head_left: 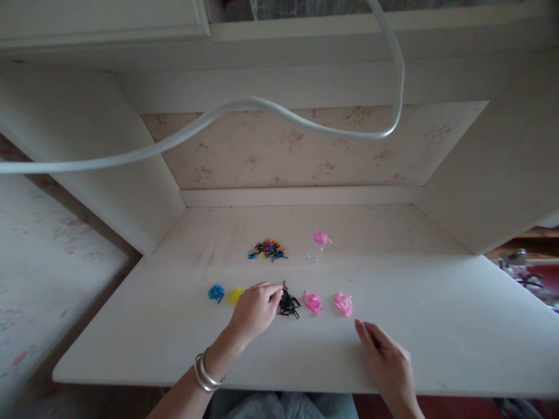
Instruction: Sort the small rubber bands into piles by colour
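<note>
My left hand (pixel 255 308) rests on the white desk (pixel 437 326), fingers pinched together at the edge of a black pile of small bands (pixel 289 304); what the fingertips hold is too small to name. A row of sorted piles lies beside it: blue (pixel 215 292), yellow (pixel 234 295), and two pink piles (pixel 312 302) (pixel 343 304). Further back sits a mixed multicoloured pile (pixel 268 249). My right hand (pixel 386 364) lies flat on the desk near the front edge, fingers stretched, holding nothing.
A small clear container with a pink lid or contents (pixel 320 240) stands behind the row. A white cable (pixel 244 106) hangs across the view in front of the floral back panel. Desk side walls rise left and right.
</note>
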{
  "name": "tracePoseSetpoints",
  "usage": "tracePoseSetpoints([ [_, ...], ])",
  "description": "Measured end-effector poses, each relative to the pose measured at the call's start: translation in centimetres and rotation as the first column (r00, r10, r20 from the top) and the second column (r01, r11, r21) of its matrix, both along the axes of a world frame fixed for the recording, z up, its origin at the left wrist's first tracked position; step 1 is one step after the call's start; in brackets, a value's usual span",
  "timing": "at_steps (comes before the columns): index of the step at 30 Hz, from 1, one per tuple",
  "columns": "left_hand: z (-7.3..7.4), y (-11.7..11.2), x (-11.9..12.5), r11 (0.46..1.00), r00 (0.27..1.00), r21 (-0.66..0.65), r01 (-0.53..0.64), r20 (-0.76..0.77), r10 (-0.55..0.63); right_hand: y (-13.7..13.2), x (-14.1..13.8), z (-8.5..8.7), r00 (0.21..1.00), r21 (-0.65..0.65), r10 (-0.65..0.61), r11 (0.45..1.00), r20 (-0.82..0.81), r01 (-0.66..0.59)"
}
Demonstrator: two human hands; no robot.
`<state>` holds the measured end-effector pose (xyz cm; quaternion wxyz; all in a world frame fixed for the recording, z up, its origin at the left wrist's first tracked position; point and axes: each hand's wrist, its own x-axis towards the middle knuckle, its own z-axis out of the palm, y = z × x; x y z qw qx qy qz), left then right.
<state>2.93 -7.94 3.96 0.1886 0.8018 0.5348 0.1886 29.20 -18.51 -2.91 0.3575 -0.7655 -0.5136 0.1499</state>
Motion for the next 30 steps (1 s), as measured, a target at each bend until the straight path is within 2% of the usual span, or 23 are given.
tracePoseSetpoints([
  [4, 0.0, -1.0, -3.5, 0.992, 0.971, 0.046, -0.121, 0.213, 0.108, 0.3, -0.1, 0.1, 1.000, -0.020, -0.010, 1.000, -0.018, 0.010],
  [7, -1.4, -2.6, -6.8, 0.964, 0.909, -0.007, -0.266, 0.330, 0.254, 1.8, -1.5, 1.6, 0.994, -0.055, 0.104, 0.993, -0.022, -0.105],
  [9, -2.8, -3.9, -9.0, 0.935, 0.859, -0.068, -0.347, 0.376, 0.346, 3.7, -3.5, 3.3, 0.966, -0.065, 0.257, 0.965, 0.028, -0.254],
  [11, -4.4, -5.0, -10.8, 0.904, 0.804, -0.128, -0.408, 0.419, 0.422, 6.1, -6.0, 5.1, 0.906, -0.079, 0.404, 0.914, 0.127, -0.397],
  [14, -6.3, -6.1, -12.5, 0.845, 0.706, -0.196, -0.497, 0.475, 0.526, 10.4, -9.8, 7.1, 0.796, -0.185, 0.506, 0.863, 0.332, -0.471],
  [16, -6.9, -6.4, -12.9, 0.824, 0.667, -0.209, -0.527, 0.498, 0.553, 13.2, -11.6, 7.5, 0.750, -0.236, 0.537, 0.844, 0.387, -0.482],
  [19, -6.9, -6.4, -12.8, 0.847, 0.688, -0.189, -0.497, 0.510, 0.517, 16.7, -13.2, 7.2, 0.698, -0.304, 0.554, 0.832, 0.453, -0.463],
  [22, -6.4, -6.3, -12.4, 0.878, 0.730, -0.155, -0.453, 0.501, 0.465, 18.9, -13.7, 6.6, 0.662, -0.360, 0.564, 0.825, 0.493, -0.435],
  [30, -5.8, -6.3, -12.2, 0.905, 0.772, -0.124, -0.407, 0.482, 0.414, 19.9, -14.0, 5.6, 0.621, -0.387, 0.584, 0.812, 0.522, -0.438],
])
